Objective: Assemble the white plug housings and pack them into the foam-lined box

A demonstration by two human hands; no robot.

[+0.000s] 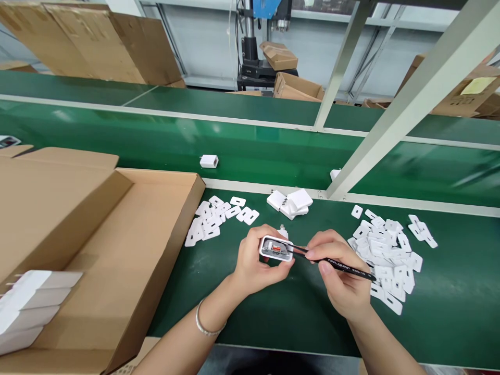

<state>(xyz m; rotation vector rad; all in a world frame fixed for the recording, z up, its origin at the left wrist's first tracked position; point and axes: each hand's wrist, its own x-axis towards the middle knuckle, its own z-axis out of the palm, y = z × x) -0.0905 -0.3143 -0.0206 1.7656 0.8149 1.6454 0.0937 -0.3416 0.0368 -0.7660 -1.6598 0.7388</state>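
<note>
My left hand (pixel 255 260) is closed around a white charger housing (pixel 262 249), whose open end faces me and shows grey and orange parts inside. Black tweezers (pixel 339 266) are pinched in my right hand (pixel 344 271), their tips reaching into the housing's opening. Just behind the housing lies a small white piece with a metal end (pixel 283 230), partly covered by my hand. To the right of my right hand spreads a heap of white cover plates (pixel 385 250) with slots. A smaller group of similar plates (pixel 209 219) lies left of my left hand.
A cardboard box (pixel 172 234) on the left holds several white chargers (pixel 35 302). White housings (pixel 292 202) are stacked at the table's back edge. Beyond is a green conveyor belt (pixel 253 151) carrying a white charger (pixel 209 161). A slanted metal post (pixel 406 104) rises at right.
</note>
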